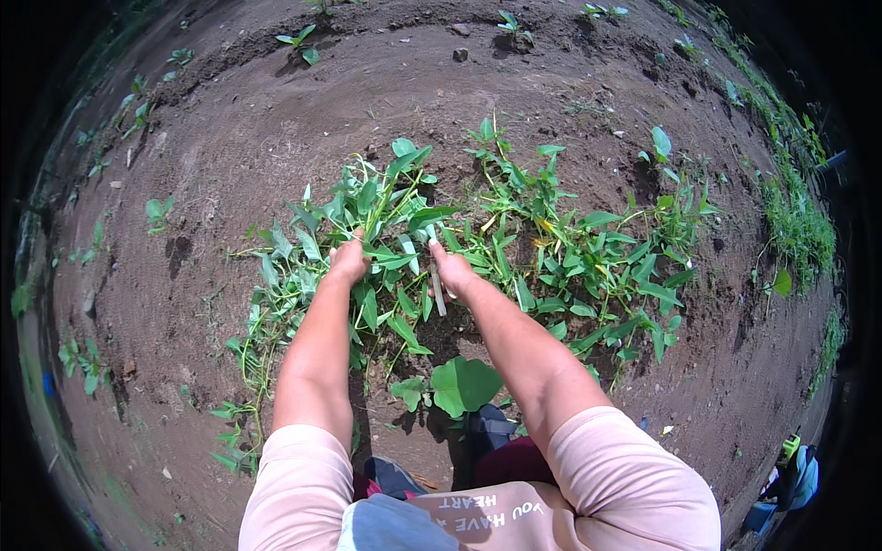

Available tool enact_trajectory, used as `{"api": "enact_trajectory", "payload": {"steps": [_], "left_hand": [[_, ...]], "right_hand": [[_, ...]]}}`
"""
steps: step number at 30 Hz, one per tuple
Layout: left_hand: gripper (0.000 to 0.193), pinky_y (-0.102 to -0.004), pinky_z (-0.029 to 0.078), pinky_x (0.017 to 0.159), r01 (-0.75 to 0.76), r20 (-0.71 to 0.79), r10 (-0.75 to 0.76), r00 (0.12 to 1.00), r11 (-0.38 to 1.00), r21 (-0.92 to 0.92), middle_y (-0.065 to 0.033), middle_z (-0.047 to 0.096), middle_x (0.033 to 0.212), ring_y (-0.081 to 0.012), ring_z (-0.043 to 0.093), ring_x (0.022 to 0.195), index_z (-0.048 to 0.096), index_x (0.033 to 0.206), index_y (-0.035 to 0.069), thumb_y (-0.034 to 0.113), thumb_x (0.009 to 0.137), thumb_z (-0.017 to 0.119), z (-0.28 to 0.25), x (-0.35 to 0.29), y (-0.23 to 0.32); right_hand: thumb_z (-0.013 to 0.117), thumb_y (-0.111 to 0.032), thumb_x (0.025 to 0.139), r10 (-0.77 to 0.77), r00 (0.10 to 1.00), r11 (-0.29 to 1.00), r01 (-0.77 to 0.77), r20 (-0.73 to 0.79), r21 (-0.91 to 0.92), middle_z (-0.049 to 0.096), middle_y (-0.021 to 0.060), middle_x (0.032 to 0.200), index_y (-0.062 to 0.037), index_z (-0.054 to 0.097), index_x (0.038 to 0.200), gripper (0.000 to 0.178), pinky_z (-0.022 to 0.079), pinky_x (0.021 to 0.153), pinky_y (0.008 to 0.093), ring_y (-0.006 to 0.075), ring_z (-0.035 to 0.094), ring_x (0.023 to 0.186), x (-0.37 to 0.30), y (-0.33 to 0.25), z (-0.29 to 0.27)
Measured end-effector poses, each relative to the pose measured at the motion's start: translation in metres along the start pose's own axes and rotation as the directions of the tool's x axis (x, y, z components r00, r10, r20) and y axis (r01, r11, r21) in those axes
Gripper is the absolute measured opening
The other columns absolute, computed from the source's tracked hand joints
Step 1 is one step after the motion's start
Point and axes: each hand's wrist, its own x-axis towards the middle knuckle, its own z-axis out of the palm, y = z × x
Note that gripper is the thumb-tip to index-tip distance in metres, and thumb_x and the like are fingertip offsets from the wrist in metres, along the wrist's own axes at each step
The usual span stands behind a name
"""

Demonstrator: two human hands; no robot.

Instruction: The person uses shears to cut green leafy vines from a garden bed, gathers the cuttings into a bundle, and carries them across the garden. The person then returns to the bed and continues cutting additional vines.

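Observation:
My left hand [349, 261] is closed round a bunch of green stems [377, 216] with long pointed leaves, much like water spinach. To its right, my right hand [450, 271] is closed on a slim, knife-like tool [438, 290]. The tool's flat grey part points back toward me, below the fingers. Leaves hide part of the tool and some of my fingertips. Both hands are low among the leafy vines, a short gap apart.
More trailing vines [606, 275] spread over the soil to the right. A broad-leaved plant [466, 386] grows just before my feet [395, 477]. Small seedlings [299, 41] dot the brown soil [404, 92]. Grass [796, 220] lines the right edge. Blue and dark items [796, 482] lie at lower right.

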Motion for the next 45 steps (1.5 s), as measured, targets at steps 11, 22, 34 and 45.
{"api": "enact_trajectory", "payload": {"steps": [11,22,34,45], "left_hand": [[0.052,-0.0375,0.033,0.091,0.117,-0.107,-0.101,0.989,0.982,0.147,-0.0125,0.061,0.109,-0.0271,0.049,0.110,0.049,0.129,0.021,0.019,0.077,0.055,0.011,-0.028,-0.003],[0.030,-0.0364,0.030,0.091,0.130,-0.206,-0.070,0.976,0.947,0.294,-0.0099,0.065,0.102,-0.0234,0.049,0.109,0.064,0.108,0.015,0.026,0.082,0.051,0.021,-0.033,-0.003],[0.039,-0.0427,0.048,0.078,0.532,-0.518,-0.553,0.653,0.821,-0.205,-0.0192,0.066,0.094,-0.0351,0.063,0.088,0.066,0.095,0.003,0.036,0.075,0.060,-0.133,-0.138,-0.108],[0.021,-0.0298,0.045,0.069,0.051,-0.116,-0.311,0.943,0.481,-0.876,-0.0061,0.066,0.080,-0.0143,0.058,0.070,0.065,0.091,0.006,0.020,0.075,0.068,0.077,-0.100,-0.023]], "right_hand": [[0.037,-0.067,0.084,-0.070,0.993,0.971,0.089,0.091,-0.223,0.059,0.0098,0.076,0.0030,0.057,0.098,0.074,0.049,0.055,0.0353,0.0205,0.060,0.062,-0.014,-0.011,-0.013],[0.038,-0.066,0.085,-0.046,0.968,0.864,0.163,0.247,-0.477,0.060,0.0191,0.100,0.0015,0.044,0.125,0.079,0.053,0.071,0.0410,0.0251,0.064,0.082,-0.081,-0.040,-0.095],[0.037,-0.070,0.082,0.174,0.905,0.851,0.061,0.389,-0.521,0.058,0.0232,0.103,0.0036,0.036,0.131,0.088,0.053,0.071,0.0425,0.0291,0.064,0.085,-0.065,0.023,-0.100],[0.030,-0.077,0.078,-0.120,0.977,0.788,0.202,0.176,-0.582,0.063,0.0196,0.094,0.0074,0.061,0.098,0.092,0.042,0.086,0.0385,0.0302,0.060,0.090,-0.003,0.045,-0.065]]}}
